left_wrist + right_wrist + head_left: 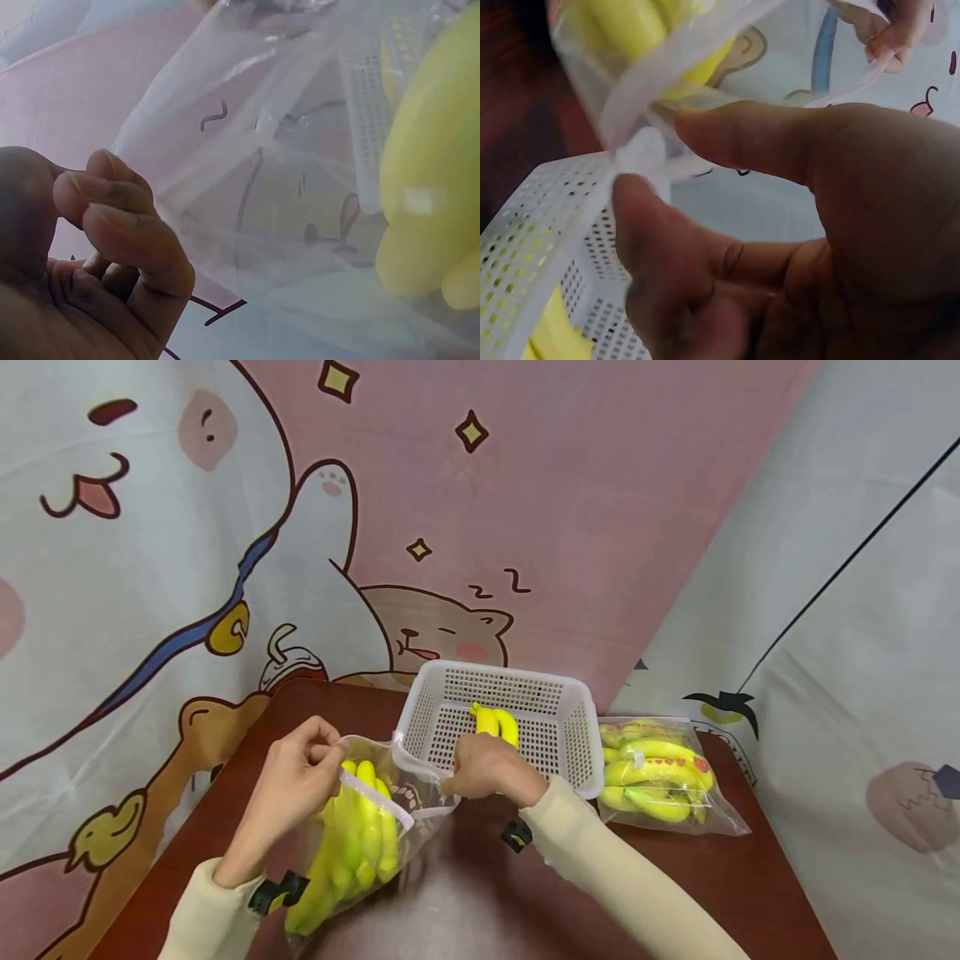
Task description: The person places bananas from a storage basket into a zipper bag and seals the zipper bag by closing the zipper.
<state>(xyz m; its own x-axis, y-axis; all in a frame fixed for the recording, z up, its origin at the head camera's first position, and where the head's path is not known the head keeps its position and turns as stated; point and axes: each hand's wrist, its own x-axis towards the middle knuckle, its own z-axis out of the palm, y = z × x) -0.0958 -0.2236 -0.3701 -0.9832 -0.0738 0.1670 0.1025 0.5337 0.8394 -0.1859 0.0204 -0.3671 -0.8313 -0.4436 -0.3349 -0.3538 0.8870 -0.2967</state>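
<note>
Head view: a clear bag point(377, 797) of bananas point(367, 827) slants over the counter's left side, beside the white basket point(517, 675).
Bare counter point(465, 893) opens between bag and right sleeve point(615, 868); another filled bag point(720, 818) lies near the right edge. Left hand point(296, 777) pinches the rim; right hand point(487, 766) reaches across, touching it, but whether its grip is closed I cannot tell.

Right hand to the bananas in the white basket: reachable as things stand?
Likely yes: the basket is uncovered and the right hand is close to the bananas, though it appears to hold the open bag's edge.
</note>
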